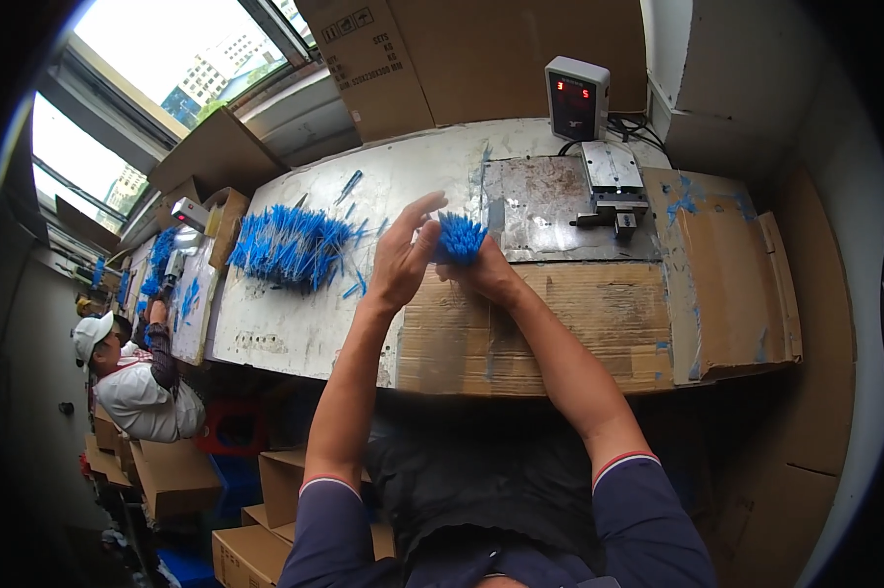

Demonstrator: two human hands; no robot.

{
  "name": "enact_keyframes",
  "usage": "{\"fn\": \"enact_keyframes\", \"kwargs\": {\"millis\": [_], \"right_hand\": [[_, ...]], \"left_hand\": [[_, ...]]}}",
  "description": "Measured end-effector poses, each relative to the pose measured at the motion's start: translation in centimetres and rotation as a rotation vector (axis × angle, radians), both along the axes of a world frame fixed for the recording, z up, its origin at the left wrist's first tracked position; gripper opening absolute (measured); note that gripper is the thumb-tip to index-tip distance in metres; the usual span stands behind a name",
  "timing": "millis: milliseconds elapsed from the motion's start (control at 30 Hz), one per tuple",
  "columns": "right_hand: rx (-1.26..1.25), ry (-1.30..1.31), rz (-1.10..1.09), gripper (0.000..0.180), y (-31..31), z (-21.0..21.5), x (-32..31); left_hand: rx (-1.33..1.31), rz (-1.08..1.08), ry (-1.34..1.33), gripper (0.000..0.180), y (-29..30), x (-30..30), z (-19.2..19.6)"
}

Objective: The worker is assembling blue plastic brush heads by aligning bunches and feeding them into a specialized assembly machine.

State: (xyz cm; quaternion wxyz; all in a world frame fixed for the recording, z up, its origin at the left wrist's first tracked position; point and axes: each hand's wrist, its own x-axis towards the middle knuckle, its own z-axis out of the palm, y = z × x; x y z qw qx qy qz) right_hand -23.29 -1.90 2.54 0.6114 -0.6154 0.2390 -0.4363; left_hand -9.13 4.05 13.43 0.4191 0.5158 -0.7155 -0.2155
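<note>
Right now the right hand (pixel 481 274) is closed around the base of a tight bundle of thin blue plastic sticks (pixel 459 237), tips fanning up and away from the person. The left hand (pixel 403 257) is spread, fingers loosely extended, palm side pressed against the left flank of the bundle, holding nothing itself. Both hands hover just above the near-middle of the worktop, over the seam where the flattened brown cardboard sheet (pixel 560 323) meets the scuffed grey metal plate (pixel 540 201).

Step in hand, as a judgement: squaring up or evening a gripped batch, with the open hand patting the ends level. The next move would call for keeping the right fist tight so no sticks slip out, and the left palm flat against the tips.

Further out, a big loose heap of the same blue sticks (pixel 290 245) lies toward the left of the white worn worktop (pixel 295 333), with a few strays beside it. At the far edge a small metal press fixture (pixel 613 186) sits on the plate, and behind it a grey counter box with a red digit display (pixel 576 98). Brown cartons (pixel 462 59) stand along the far edge. At the left another person in a white cap (pixel 94 333) works at a neighbouring bench.
</note>
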Motion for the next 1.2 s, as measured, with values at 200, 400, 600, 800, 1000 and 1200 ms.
{"fn": "enact_keyframes", "kwargs": {"millis": [200,400,600,800,1000,1200], "right_hand": [[-0.058,0.266,-0.017,0.006,0.6,0.4,0.5],[-0.02,0.07,0.026,0.005,0.7,-0.9,1.1],[0.039,-0.126,0.107,0.006,0.6,-1.1,1.7],[0.069,0.168,0.128,0.012,1.2,0.2,0.5],[0.068,0.185,0.128,0.013,0.8,-0.1,0.7],[0.253,-0.127,0.136,0.019,1.2,0.6,0.1]], "left_hand": [[0.054,-0.036,-0.094,0.062,0.1,0.5,1.3],[0.066,-0.054,-0.291,0.071,1.0,0.8,0.3],[-0.188,0.086,-0.195,0.071,1.0,1.6,1.6],[-0.019,-0.09,-0.398,0.078,0.0,1.1,1.0],[-0.034,-0.198,-0.536,0.067,-0.9,0.3,0.8],[-0.193,0.113,-0.055,0.068,0.0,3.5,1.8]]}}
